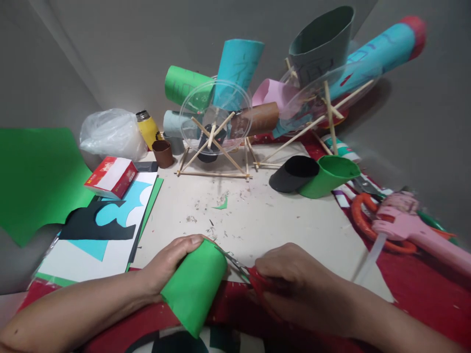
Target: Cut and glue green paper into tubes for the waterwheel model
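Note:
A rolled green foam tube (pixel 200 282) is held by my left hand (pixel 165 267), thumb along its upper end and fingers behind it. My right hand (pixel 290 284) is closed around the red handles of a pair of scissors (pixel 239 265). The scissor blades point left and reach the upper rim of the tube. Small scraps and a green offcut (pixel 222 204) lie on the pale board (pixel 257 215) beyond my hands.
Behind stand wooden-stick frames (pixel 213 174) with foam tubes. A black tube (pixel 294 174) and a green tube (pixel 329 176) lie right of centre. A pink glue gun (pixel 412 223) is at the right; foam sheets and a red box (pixel 111 176) are left.

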### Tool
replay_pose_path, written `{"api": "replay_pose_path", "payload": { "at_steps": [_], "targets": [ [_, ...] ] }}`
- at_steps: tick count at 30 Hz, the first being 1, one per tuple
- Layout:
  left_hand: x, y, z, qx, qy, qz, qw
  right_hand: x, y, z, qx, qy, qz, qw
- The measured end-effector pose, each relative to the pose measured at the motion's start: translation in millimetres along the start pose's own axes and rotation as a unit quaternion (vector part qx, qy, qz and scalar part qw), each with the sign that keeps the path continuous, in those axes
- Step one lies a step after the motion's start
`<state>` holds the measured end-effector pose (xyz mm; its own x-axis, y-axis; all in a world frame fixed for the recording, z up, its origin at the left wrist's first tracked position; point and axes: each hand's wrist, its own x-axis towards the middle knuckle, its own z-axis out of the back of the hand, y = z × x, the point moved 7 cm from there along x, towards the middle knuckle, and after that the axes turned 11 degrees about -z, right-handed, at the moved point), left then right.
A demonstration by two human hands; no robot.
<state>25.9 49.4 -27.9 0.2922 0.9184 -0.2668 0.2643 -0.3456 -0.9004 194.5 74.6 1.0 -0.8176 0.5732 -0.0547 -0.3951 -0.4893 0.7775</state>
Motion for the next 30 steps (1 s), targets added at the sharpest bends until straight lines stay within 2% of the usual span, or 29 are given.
{"api": "replay_pose_path", "payload": {
  "at_steps": [3,10,14,20,30],
  "targets": [
    [-0.4,12.9,0.8,-0.087,-0.001,0.033,0.996,0.5,0.1,-0.4,-0.014,-0.002,-0.003,1.000],
    [-5.1,23.1,-3.6,-0.128,-0.003,0.105,0.986,0.8,3.0,-1.2,-0.027,0.006,-0.011,1.000],
    [-4.9,16.2,-4.9,-0.114,-0.029,0.096,0.988,0.8,3.0,-0.9,-0.014,0.003,-0.007,1.000],
    [-2.5,8.9,-10.3,-0.110,0.002,0.071,0.991,1.9,4.3,-2.8,0.042,0.025,-0.011,0.999],
    [-1.3,9.4,-11.3,-0.118,0.011,0.051,0.992,-0.3,3.5,-0.3,-0.039,-0.008,-0.003,0.999]
  ]
}}
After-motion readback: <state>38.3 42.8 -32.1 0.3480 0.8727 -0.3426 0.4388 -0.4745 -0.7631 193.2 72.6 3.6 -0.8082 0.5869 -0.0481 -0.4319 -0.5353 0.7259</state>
